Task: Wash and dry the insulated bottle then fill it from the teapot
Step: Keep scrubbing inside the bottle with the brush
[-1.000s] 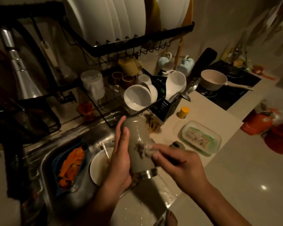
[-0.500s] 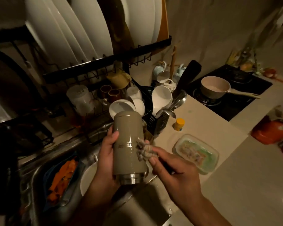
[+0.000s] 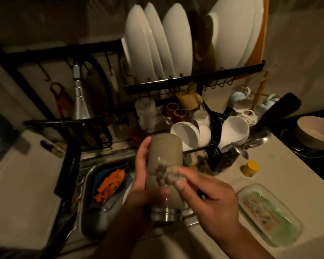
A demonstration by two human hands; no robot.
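The insulated bottle [image 3: 165,157] is grey-beige with a steel neck, held upside down over the sink edge, steel mouth at the bottom. My left hand [image 3: 141,182] grips its left side, fingers wrapped round the body. My right hand [image 3: 206,199] pinches a small grey scrubbing pad [image 3: 166,174] and presses it against the bottle's front. A pale blue teapot [image 3: 239,96] stands at the back of the counter under the rack, partly hidden by cups.
The steel sink [image 3: 94,171] holds a blue tray of orange pieces [image 3: 110,182]. A black dish rack [image 3: 193,81] with white plates stands behind, bowls and cups below. A glass container [image 3: 269,215], yellow-capped bottle [image 3: 250,168] and a pan [image 3: 316,131] sit right.
The view has swung left and up, showing more rack. The bottle stays inverted in my left hand while my right hand moves the pad over its front.
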